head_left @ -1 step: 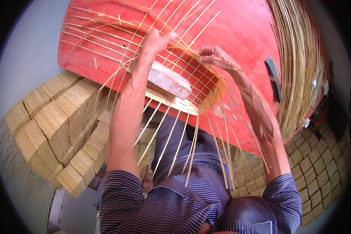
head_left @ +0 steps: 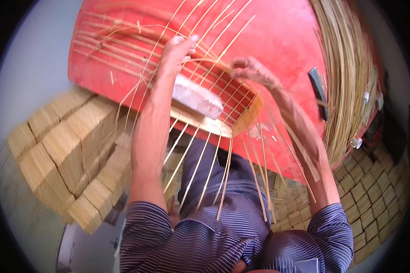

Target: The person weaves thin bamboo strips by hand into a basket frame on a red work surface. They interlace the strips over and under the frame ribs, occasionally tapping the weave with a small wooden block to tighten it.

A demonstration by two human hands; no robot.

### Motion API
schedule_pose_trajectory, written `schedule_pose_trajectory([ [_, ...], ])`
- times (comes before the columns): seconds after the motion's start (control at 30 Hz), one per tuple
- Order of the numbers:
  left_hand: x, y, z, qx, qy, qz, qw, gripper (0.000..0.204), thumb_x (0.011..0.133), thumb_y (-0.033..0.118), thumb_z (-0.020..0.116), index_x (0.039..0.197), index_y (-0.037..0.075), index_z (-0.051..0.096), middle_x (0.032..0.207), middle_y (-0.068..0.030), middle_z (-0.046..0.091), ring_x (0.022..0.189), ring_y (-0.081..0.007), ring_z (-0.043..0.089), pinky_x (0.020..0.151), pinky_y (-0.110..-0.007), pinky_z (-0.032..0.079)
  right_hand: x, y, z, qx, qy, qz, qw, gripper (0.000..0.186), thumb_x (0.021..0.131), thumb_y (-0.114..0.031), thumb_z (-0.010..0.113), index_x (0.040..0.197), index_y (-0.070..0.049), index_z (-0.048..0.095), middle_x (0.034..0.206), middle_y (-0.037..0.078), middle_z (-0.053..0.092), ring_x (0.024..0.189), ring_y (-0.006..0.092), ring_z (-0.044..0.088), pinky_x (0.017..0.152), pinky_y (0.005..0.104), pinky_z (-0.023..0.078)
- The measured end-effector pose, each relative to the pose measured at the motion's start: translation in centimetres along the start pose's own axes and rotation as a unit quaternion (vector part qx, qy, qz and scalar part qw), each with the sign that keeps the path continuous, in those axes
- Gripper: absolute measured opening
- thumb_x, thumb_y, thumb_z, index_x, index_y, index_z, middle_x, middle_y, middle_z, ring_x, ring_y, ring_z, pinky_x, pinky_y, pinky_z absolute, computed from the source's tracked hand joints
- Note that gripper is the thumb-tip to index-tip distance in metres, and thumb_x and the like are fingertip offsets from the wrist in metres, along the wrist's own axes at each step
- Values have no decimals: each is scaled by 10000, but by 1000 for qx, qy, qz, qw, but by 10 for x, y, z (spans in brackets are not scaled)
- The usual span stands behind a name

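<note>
A half-woven basket (head_left: 248, 119) of pale strips lies at the near edge of a red table, its loose strips fanning out on several sides. My left hand (head_left: 177, 52) is closed over the far side of the weave, with a thin strip (head_left: 202, 59) bowing from its fingers toward the right. My right hand (head_left: 252, 72) is at the right-hand far rim, thumb and fingers pinched on a strip there; the fingertips are slightly blurred. A whitish block (head_left: 197, 98) rests on the basket's bottom, beside my left wrist.
The red table (head_left: 278, 41) bends round at its edges. A dark, long flat tool (head_left: 318, 93) lies to the right, beside a large bundle of thin strips (head_left: 346, 68). Stacked bundles of pale strips (head_left: 54, 154) stand at the left, more (head_left: 369, 200) at the lower right.
My left hand has shifted slightly left, and the thin strip between my hands now bows up in an arc. My right hand has moved only a little.
</note>
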State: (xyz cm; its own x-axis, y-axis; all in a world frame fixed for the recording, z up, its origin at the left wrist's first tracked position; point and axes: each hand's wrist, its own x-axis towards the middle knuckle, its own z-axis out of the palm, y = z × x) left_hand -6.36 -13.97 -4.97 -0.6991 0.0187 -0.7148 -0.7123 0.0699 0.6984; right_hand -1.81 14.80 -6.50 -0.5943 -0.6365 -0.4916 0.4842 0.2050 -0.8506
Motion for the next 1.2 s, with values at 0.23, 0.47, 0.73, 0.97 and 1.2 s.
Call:
schedule_pose_trajectory([
  [0.23, 19, -36, -7, -209, -39, -50, 976, 433, 926, 111, 666, 1335, 134, 524, 1185, -45, 660, 972, -183, 647, 748, -383, 489, 27, 27, 17, -95, 26, 3, 995, 173, 832, -16, 661, 1004, 1, 669, 930, 69, 699, 927, 158, 651, 870, 326, 541],
  [0.47, 13, -17, -5, 262, -45, 183, 946, 439, 776, -13, 529, 1203, 22, 624, 1008, -125, 659, 963, -244, 640, 817, -379, 533, 15, 5, 24, -106, 42, -16, 993, 379, 888, -76, 641, 1263, -20, 626, 1144, 115, 694, 1097, 196, 631, 977, 355, 512],
  [0.73, 11, -9, -10, 652, 66, 328, 681, 118, 837, 130, 599, 893, 100, 699, 899, -79, 676, 990, -323, 594, 804, -476, 444, 15, 4, 37, 13, 69, -30, 997, 513, 817, 4, 577, 1329, -27, 593, 1234, 174, 680, 1180, 277, 626, 1019, 415, 498],
  [0.97, -13, 13, 7, 709, -19, 161, 686, 361, 940, 184, 561, 1265, 29, 577, 969, -201, 721, 1044, -385, 649, 899, -544, 454, 15, 17, 30, 29, 71, -31, 997, 573, 817, 12, 583, 1386, -18, 525, 1316, 195, 639, 1285, 311, 575, 1082, 431, 468],
  [1.2, 35, -19, -19, 361, 15, 86, 928, 546, 857, 349, 701, 1182, -57, 536, 853, -189, 667, 785, -265, 678, 702, -409, 539, 22, 14, 27, -1, 3, -63, 998, 578, 797, -1, 593, 1373, -24, 544, 1324, 165, 639, 1289, 301, 568, 1083, 436, 465],
])
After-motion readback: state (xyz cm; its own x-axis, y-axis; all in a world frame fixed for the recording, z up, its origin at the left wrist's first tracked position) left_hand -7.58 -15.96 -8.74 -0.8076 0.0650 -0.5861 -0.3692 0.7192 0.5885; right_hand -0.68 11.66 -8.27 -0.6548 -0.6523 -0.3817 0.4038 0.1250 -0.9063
